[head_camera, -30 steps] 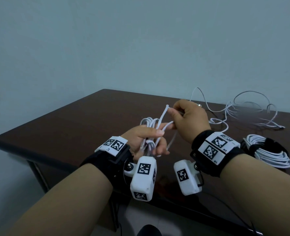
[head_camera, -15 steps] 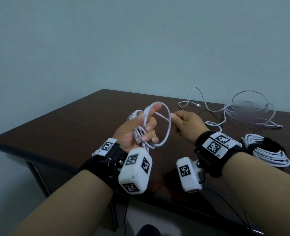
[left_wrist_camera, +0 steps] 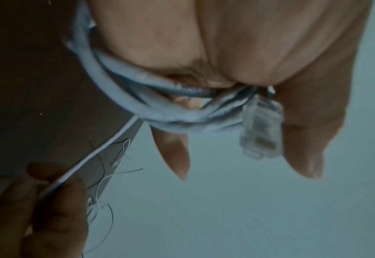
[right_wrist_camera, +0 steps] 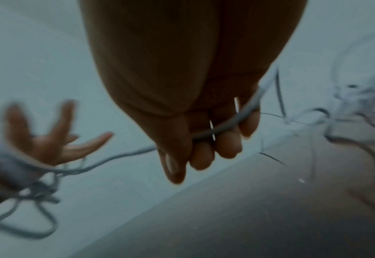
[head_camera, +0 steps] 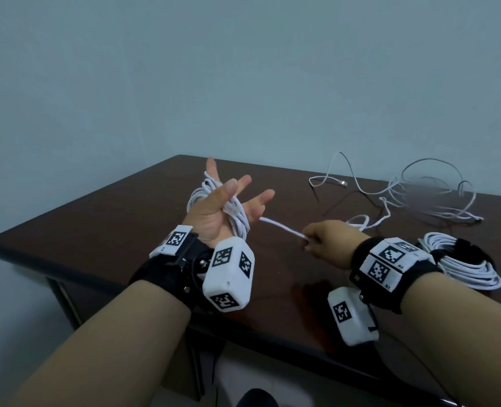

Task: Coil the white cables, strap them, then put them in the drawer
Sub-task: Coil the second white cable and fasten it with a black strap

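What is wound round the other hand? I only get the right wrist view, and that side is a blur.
Observer: White cable, in several loops round the left hand, whose fingers are spread straight.
Operator: Does it have a plug on it?
Observer: Yes, a clear plug sits at the palm beside the thumb.
Operator: Is any cable finished yet?
Observer: One coil with a black strap lies on the table, to the right of the right hand.
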A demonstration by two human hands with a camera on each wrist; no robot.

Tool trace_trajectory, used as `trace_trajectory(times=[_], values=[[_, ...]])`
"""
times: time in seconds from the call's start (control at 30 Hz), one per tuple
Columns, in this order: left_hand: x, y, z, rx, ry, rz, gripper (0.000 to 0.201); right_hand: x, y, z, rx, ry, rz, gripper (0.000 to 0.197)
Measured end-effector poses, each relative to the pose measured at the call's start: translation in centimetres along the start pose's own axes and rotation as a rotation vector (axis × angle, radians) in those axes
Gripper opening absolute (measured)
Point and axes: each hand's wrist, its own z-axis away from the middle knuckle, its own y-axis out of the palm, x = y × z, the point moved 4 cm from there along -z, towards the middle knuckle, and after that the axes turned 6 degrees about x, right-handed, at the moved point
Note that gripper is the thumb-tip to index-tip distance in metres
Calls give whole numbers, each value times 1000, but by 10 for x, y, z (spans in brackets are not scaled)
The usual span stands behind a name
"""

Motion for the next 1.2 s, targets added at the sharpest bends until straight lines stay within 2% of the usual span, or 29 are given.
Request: trace_trajectory(times=[0.07,0.2,0.37,0.43,0.53,0.57,0.63,0.73,0.77,0.83,0.9,0.97,1.03,1.2], values=[[3,-5,-3,-77,11,-92,131,14,1,2,90,-58,125,20],[12,-8,-3,-250,24,-293,95,40,-1,10,154,-162,268,24],[22,-16,2,-259,-132,-553,103,58,-12,20,109,-230,342,20],[25,-16,2,-208,-190,-572,104,63,-16,22,52,-269,363,17],[34,-14,3,-29,-309,-615,113,67,-23,23,-88,-346,374,8],[36,-15,3,14,-354,-650,111,66,-28,23,-148,-366,378,11],[35,-13,6,77,-455,-697,94,61,-37,22,-234,-361,333,22],[34,-5,9,200,-600,-903,42,52,-47,20,-310,-359,141,31],[36,-3,9,210,-623,-906,32,50,-49,19,-324,-353,79,32],[41,0,10,178,-625,-755,21,44,-50,16,-325,-312,-53,35],[45,0,11,204,-591,-622,18,37,-48,13,-328,-276,-180,42],[42,0,13,271,-553,-550,25,31,-46,11,-358,-268,-272,55],[39,1,14,339,-529,-460,34,24,-41,7,-371,-249,-339,59],[32,18,10,421,-374,-124,46,4,-17,-2,-191,-80,-385,39]])
